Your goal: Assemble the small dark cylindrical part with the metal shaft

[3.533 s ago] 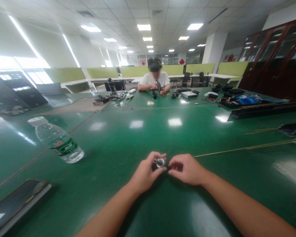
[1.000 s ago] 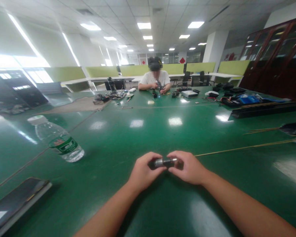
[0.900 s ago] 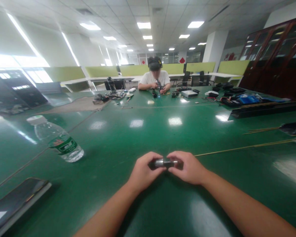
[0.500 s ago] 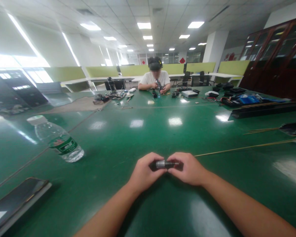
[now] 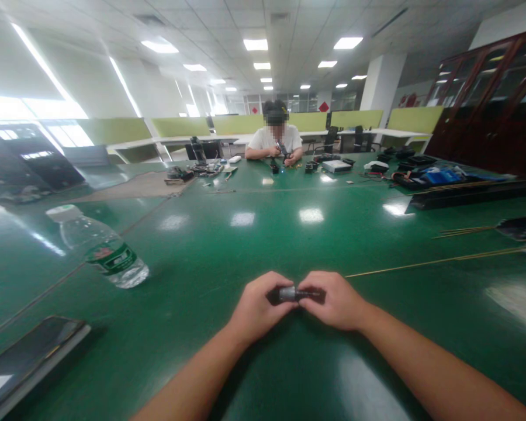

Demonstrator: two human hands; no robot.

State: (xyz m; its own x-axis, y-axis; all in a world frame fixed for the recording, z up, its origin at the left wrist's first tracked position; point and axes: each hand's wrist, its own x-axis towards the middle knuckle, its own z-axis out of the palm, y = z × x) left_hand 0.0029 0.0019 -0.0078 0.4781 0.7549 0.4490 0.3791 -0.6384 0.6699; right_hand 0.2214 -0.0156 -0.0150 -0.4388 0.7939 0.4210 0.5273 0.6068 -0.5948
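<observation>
Low over the green table [image 5: 193,257], my two hands meet around a small dark cylinder with a silver-grey collar [image 5: 287,293]. My left hand [image 5: 258,304] is closed on its collar end, the thumb below and the fingers curled over the top. At the thinner dark end, my right hand [image 5: 335,301] pinches with thumb and fingers. The cylinder lies level, pointing left to right. Its exact kind is too small and partly covered to tell.
A water bottle [image 5: 114,254] with a green label stands to the left. Near the left edge lies a dark flat notebook-like thing [image 5: 35,351]. Thin brass-coloured rods [image 5: 421,266] reach in from the right. Across the table sits a person [image 5: 274,140] among small tools and parts.
The cylinder has shifted very slightly to the right between my hands, and its collar looks a little turned. Both hands keep their hold almost in place.
</observation>
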